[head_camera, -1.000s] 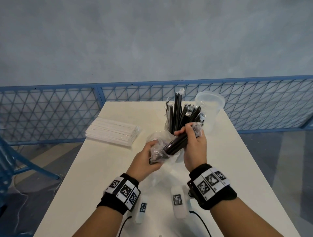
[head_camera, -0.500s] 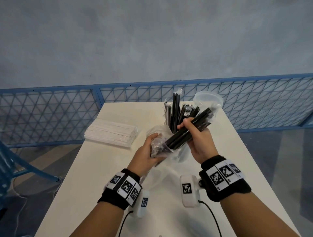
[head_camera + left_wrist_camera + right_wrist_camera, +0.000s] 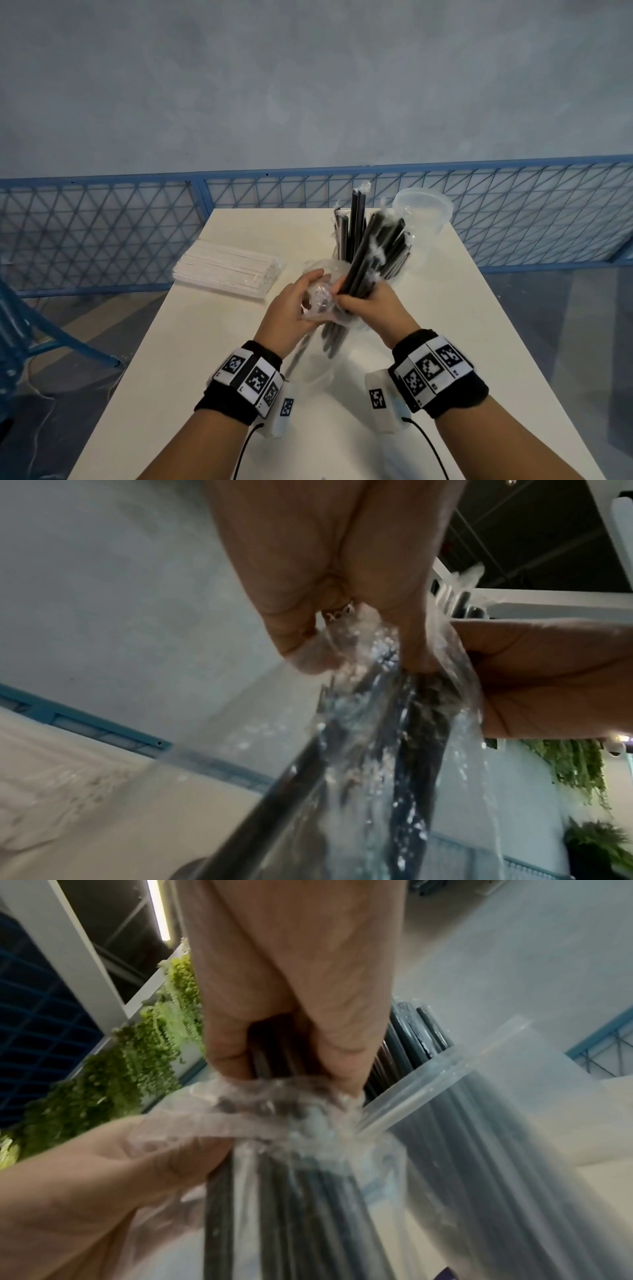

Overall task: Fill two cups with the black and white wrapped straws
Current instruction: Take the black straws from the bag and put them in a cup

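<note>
My right hand (image 3: 356, 301) grips a bundle of black wrapped straws (image 3: 376, 250) low down, and the bundle leans up and to the right. My left hand (image 3: 308, 298) pinches the crumpled clear bag (image 3: 318, 298) around the bundle's lower end. In the left wrist view my fingertips (image 3: 308, 658) squeeze the bag (image 3: 455, 750). The right wrist view has my right hand (image 3: 284, 1047) curled round the straws (image 3: 274, 1204). Behind my hands a clear cup, mostly hidden, holds more black straws (image 3: 356, 219) standing upright. An empty clear cup (image 3: 423, 212) stands at the back right.
A pack of white wrapped straws (image 3: 226, 270) lies at the back left of the white table (image 3: 479, 342). A blue mesh fence (image 3: 102, 233) runs behind the table. Part of a blue chair (image 3: 20, 325) stands on the floor to the left.
My right hand has swung the black straw bundle from nearly level to steeply upright, drawing it further out of the bag. My left hand still holds the bag, now close against the right.
</note>
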{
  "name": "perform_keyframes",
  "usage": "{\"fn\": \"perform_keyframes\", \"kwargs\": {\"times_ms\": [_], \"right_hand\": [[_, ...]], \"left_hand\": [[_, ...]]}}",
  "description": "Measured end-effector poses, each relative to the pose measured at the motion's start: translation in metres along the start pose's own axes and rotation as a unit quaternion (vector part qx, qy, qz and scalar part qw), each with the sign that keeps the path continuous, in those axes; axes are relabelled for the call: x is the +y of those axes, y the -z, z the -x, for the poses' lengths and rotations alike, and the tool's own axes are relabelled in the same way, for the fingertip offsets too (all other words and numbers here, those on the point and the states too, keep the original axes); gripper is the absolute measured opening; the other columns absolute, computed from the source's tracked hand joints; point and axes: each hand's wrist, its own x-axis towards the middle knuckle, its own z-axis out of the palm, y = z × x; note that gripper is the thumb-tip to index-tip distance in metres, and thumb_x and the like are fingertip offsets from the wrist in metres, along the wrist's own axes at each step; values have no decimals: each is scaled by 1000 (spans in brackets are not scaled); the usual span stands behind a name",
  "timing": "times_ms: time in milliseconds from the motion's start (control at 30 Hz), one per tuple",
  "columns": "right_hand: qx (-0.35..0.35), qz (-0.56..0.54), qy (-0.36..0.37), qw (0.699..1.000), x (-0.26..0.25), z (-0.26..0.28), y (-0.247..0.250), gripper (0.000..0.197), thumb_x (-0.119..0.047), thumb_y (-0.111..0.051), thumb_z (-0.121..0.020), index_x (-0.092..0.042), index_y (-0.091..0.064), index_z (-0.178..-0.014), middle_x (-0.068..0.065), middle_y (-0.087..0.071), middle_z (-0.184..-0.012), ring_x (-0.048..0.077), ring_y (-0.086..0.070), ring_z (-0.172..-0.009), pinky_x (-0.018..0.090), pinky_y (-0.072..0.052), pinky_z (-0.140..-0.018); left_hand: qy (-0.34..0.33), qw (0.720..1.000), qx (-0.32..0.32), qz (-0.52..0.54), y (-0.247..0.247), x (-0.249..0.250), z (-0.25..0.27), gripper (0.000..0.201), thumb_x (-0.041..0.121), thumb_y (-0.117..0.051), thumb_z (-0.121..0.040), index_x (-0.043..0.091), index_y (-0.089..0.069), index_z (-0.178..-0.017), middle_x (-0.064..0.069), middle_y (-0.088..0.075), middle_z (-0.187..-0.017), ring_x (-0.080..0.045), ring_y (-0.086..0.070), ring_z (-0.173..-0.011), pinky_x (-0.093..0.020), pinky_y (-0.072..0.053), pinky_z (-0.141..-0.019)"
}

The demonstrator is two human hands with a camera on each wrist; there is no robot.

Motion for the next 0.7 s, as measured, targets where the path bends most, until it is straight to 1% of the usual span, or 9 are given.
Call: {"fn": "perform_keyframes", "kwargs": {"times_ms": [100,200,233,300,433,467,533,600,700], "right_hand": [[-75,30,-30,996,3,4,2,31,14,-57,-77,-16,-60,-74,-5,-60,-70,-1,-59,-64,13,-49,-67],[-81,21,-57,995,10,5,5,25,11,-63,-75,-12,-60,-83,-1,-60,-76,9,-57,-74,20,-50,-73],[-84,29,-59,994,11,5,6,22,7,-66,-73,-10,-61,-86,0,-59,-77,11,-57,-75,21,-49,-74],[-89,50,-48,994,15,4,5,22,1,-69,-69,-4,-61,-89,3,-56,-78,12,-53,-75,19,-46,-72],[-12,62,-6,998,16,4,-3,18,3,-67,-77,-13,-60,-74,4,-58,-73,10,-55,-70,19,-47,-69],[19,30,1,999,15,5,-4,19,2,-67,-79,-16,-61,-74,1,-61,-74,6,-59,-70,20,-49,-72],[83,-41,18,996,10,2,0,15,-3,-66,-81,-18,-63,-78,-1,-65,-79,7,-64,-76,24,-51,-79],[124,-107,50,985,2,-2,8,11,-5,-63,-84,-15,-61,-81,4,-65,-80,17,-64,-81,29,-52,-82],[167,-254,72,950,-13,-9,18,12,-3,-55,-88,-13,-57,-82,2,-64,-71,19,-64,-72,28,-55,-70]], "left_hand": [[-6,1000,-2,-7,0,0,3,69,14,-78,-68,23,-46,-128,15,-57,-120,6,-57,-95,-2,-43,-78],[-13,1000,-10,-15,-1,-3,4,71,17,-81,-66,25,-47,-127,7,-65,-112,-10,-64,-82,-24,-53,-76],[-13,1000,-15,-19,-1,-4,4,70,18,-81,-66,26,-47,-127,5,-66,-110,-11,-64,-80,-27,-54,-76],[-20,999,-24,-32,-2,-4,4,69,19,-79,-69,26,-46,-128,8,-65,-109,0,-62,-78,-22,-52,-77],[-30,998,-26,-40,-2,2,2,67,14,-76,-71,23,-45,-130,15,-61,-103,12,-56,-71,-6,-43,-66],[-29,998,-29,-45,-2,3,1,68,12,-75,-71,23,-44,-130,13,-61,-101,10,-55,-66,-7,-42,-62],[-21,996,-39,-75,0,1,0,69,13,-74,-72,25,-42,-132,1,-65,-102,1,-52,-63,-18,-44,-61],[-5,994,-49,-96,1,-3,-1,65,16,-72,-75,27,-42,-132,-6,-65,-109,-9,-57,-75,-20,-45,-70],[0,994,-55,-99,0,-12,1,54,16,-68,-80,26,-46,-128,0,-63,-115,-12,-59,-96,-15,-44,-79]]}}
